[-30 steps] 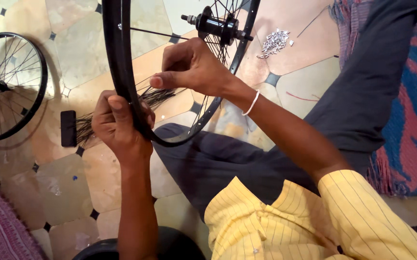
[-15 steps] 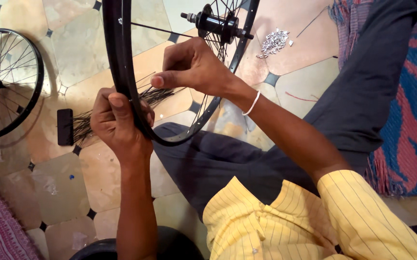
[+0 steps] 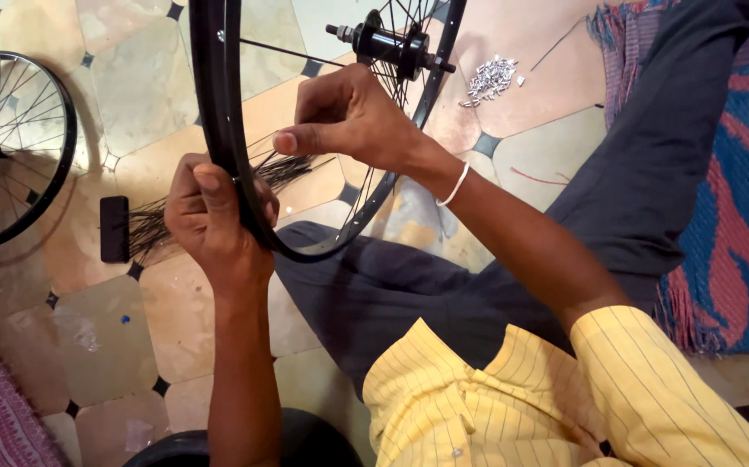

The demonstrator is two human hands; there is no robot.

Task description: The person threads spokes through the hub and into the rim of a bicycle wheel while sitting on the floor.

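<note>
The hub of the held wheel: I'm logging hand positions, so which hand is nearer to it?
Right. The right hand pinches just below the hub; the left hand grips the rim lower down.

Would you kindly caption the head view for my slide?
Left hand grips black metal bicycle wheel rim; right hand pinches at its inner edge.

The black wheel rim (image 3: 219, 130) gripped by the left hand (image 3: 214, 216) looks like smooth, glossy metal, and the hub (image 3: 389, 45) just above the right hand (image 3: 348, 117) is dark, shiny metal too. Beyond the left hand's knuckles lies a bundle of thin dark wire spokes (image 3: 210, 199) on polished stone floor tiles (image 3: 106, 320). Well past the right hand, small silvery nipples (image 3: 491, 79) glint, beside a coarse woven rug (image 3: 729, 199) with a fringed edge.
</note>
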